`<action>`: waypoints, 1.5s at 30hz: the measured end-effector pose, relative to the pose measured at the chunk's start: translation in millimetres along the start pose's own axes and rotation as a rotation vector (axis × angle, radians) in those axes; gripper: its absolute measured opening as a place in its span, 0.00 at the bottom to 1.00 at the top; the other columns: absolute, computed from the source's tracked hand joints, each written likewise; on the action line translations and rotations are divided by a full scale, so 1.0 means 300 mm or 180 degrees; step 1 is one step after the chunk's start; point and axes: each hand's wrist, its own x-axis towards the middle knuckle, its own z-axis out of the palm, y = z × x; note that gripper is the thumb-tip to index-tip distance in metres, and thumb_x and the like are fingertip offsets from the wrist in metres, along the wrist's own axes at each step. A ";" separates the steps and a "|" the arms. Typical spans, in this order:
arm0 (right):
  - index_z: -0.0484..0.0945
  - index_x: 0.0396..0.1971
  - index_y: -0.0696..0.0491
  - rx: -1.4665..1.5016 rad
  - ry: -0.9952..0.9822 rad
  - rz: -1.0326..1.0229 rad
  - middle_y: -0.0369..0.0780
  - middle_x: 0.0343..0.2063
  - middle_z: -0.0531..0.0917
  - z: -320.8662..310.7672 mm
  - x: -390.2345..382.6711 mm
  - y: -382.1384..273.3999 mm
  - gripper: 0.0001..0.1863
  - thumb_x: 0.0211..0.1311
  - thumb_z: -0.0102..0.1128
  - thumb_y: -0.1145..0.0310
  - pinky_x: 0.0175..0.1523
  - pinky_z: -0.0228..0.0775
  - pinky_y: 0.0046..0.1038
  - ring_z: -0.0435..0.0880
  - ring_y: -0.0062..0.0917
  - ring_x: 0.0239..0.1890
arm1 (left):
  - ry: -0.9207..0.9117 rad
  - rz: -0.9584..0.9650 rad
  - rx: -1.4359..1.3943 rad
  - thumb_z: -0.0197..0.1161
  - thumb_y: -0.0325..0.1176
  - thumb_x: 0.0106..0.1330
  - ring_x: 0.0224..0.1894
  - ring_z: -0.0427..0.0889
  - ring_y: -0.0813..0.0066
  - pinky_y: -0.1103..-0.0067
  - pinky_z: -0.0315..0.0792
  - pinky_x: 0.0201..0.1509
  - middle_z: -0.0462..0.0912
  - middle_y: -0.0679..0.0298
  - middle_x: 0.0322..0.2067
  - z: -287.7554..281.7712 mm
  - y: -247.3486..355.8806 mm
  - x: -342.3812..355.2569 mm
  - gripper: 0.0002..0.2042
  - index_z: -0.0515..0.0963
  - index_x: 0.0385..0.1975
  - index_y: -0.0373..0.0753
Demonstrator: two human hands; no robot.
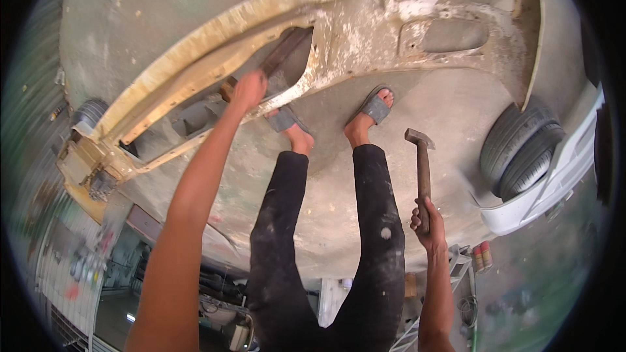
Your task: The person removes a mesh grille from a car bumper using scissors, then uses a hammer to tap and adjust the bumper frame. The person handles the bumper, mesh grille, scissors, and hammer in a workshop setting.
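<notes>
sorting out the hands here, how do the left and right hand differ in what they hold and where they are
The left hand reaches far forward, gripping a wooden-handled tool against the rusty metal frame. The right hand stays near the body, holding a hammer upright, touching nothing else. Both are closed on a tool.

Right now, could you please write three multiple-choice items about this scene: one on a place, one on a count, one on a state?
1. Where is the hammer?
A. on the floor
B. in the right hand
C. on the tyres

2. How many tyres are stacked at the right?
A. two
B. four
C. none

3. What is the state of the left hand?
A. open in the air
B. in a pocket
C. closed on a rusty tool at the car body panel

Answers: 1 B, the fingers wrap its handle. 2 A, two treads show. 3 C, the fist grips the tool at the panel opening.
</notes>
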 end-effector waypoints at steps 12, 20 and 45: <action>0.74 0.56 0.57 0.0439 0.0520 0.0825 0.44 0.47 0.83 -0.079 0.290 0.252 0.23 0.70 0.57 0.56 0.51 0.78 0.34 0.84 0.33 0.44 | 0.0127 0.0330 0.0923 0.67 0.45 0.62 0.51 0.81 0.49 0.60 0.76 0.53 0.80 0.50 0.50 0.251 -0.039 0.472 0.27 0.66 0.57 0.40; 0.75 0.55 0.55 -0.0177 0.0284 0.0651 0.40 0.40 0.83 -0.152 0.392 0.248 0.23 0.71 0.55 0.52 0.44 0.78 0.31 0.84 0.28 0.39 | -0.0121 -0.0330 0.0589 0.63 0.44 0.66 0.47 0.81 0.44 0.56 0.74 0.51 0.83 0.48 0.43 0.102 -0.039 0.230 0.19 0.74 0.48 0.37; 0.82 0.43 0.57 -0.8012 -0.1780 -0.4658 0.44 0.31 0.86 1.562 0.765 0.436 0.23 0.55 0.68 0.53 0.40 0.79 0.36 0.86 0.39 0.36 | 0.2224 -0.2325 -0.3177 0.76 0.49 0.50 0.56 0.75 0.46 0.60 0.72 0.58 0.75 0.47 0.52 0.948 -0.408 -0.144 0.38 0.67 0.54 0.30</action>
